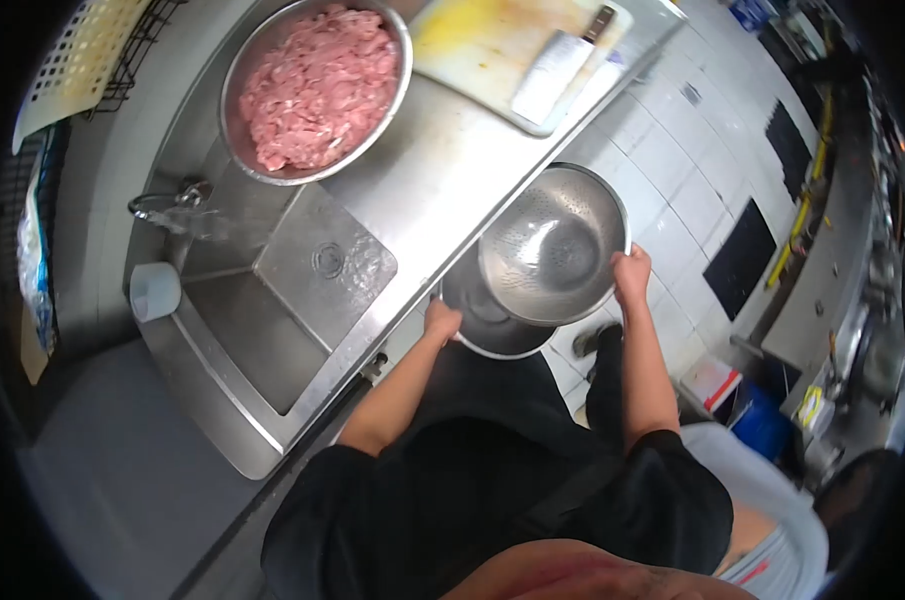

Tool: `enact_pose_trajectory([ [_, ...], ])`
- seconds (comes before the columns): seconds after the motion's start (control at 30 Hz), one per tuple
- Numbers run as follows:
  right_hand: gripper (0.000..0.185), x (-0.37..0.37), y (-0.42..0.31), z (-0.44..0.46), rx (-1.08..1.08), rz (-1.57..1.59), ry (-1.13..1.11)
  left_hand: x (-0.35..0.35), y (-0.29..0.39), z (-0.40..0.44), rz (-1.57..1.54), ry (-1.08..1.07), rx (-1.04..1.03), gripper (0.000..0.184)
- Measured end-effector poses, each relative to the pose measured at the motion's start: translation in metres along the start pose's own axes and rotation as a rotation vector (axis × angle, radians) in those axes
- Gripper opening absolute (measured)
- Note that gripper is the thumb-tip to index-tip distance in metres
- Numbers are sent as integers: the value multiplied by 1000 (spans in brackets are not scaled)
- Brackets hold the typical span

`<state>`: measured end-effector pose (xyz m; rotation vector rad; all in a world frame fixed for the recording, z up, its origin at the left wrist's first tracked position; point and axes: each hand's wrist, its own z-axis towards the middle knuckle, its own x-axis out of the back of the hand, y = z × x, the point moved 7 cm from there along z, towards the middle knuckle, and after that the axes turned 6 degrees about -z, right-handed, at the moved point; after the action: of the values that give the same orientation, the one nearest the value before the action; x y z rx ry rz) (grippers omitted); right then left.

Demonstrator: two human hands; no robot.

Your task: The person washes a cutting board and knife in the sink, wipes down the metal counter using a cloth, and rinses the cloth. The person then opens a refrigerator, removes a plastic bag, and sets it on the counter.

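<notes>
My right hand (631, 275) is closed on the rim of a metal colander (557, 245) with small holes. Below and partly behind the colander is a metal bowl (497, 330), whose left rim my left hand (442, 321) grips. Both vessels are in front of my body, beside the counter's edge, and the colander overlaps the bowl. No food shows in the colander; part of the bowl's inside is hidden. Up on the steel counter (422, 150), a large bowl (408, 75) holds raw sliced meat (317, 90).
Water runs from a faucet (172, 200) into the sink (262, 330). A white container (156, 291) stands on its rim. A cleaver (557, 70) lies on a cutting board (472, 50). Another person in grey (772, 490) is close behind at the lower right.
</notes>
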<state>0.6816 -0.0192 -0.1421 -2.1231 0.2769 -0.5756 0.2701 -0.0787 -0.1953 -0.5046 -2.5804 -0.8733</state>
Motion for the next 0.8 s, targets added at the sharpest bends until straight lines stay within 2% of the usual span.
enact_pose_trajectory([
  [0.03, 22, -11, -7, 24, 33, -4, -24, 16, 1, -17, 80, 42, 121, 40],
  [0.07, 21, -24, -16, 47, 66, -6, -45, 23, -17, -20, 27, 41, 191, 47],
  [0.1, 17, -39, -22, 67, 54, 7, -79, 22, -52, -11, -50, -59, 312, 46],
  [0.13, 17, -61, -21, 87, 59, 11, -104, 15, -118, 10, -235, 30, 297, 32],
  [0.17, 17, -86, -12, 109, 67, 84, -110, 18, -112, -15, -423, -15, 357, 29],
  [0.2, 17, -104, -10, 127, 78, 158, -115, 18, -129, -23, -497, -58, 404, 17],
  [0.23, 11, -128, -21, 126, 17, 74, -181, 15, -165, -29, -611, -66, 514, 10],
  [0.27, 16, -156, -14, 136, -36, 23, -227, 17, -177, -43, -689, 36, 577, 11],
  [0.3, 23, -195, 28, 166, -115, 149, -289, 15, -216, -40, -461, -185, 433, 12],
  [0.33, 28, -227, 41, 180, 65, 433, -255, 19, -228, -51, -435, -146, 399, 16],
  [0.37, 36, -281, 97, 211, -202, 871, -478, 24, -246, -62, -345, -102, 494, 19],
  [0.4, 37, -309, 115, 220, -201, 888, -491, 34, -225, -88, -433, -52, 632, 20],
  [0.43, 37, -322, 126, 218, -215, 758, -456, 32, -262, -96, -570, 8, 851, 19],
  [0.5, 39, -341, 151, 214, -257, 592, -418, 51, -233, -124, -536, 90, 874, 18],
  [0.53, 40, -349, 160, 217, -275, 548, -422, 55, -247, -127, -545, 115, 879, 18],
  [0.6, 41, -361, 173, 227, -291, 494, -423, 58, -255, -130, -439, 23, 679, 17],
  [0.73, 44, -368, 182, 233, -301, 384, -479, 40, -260, -132, -599, 121, 758, 17],
  [0.8, 46, -361, 181, 226, -296, 310, -523, 33, -233, -117, -618, 9, 731, 17],
])
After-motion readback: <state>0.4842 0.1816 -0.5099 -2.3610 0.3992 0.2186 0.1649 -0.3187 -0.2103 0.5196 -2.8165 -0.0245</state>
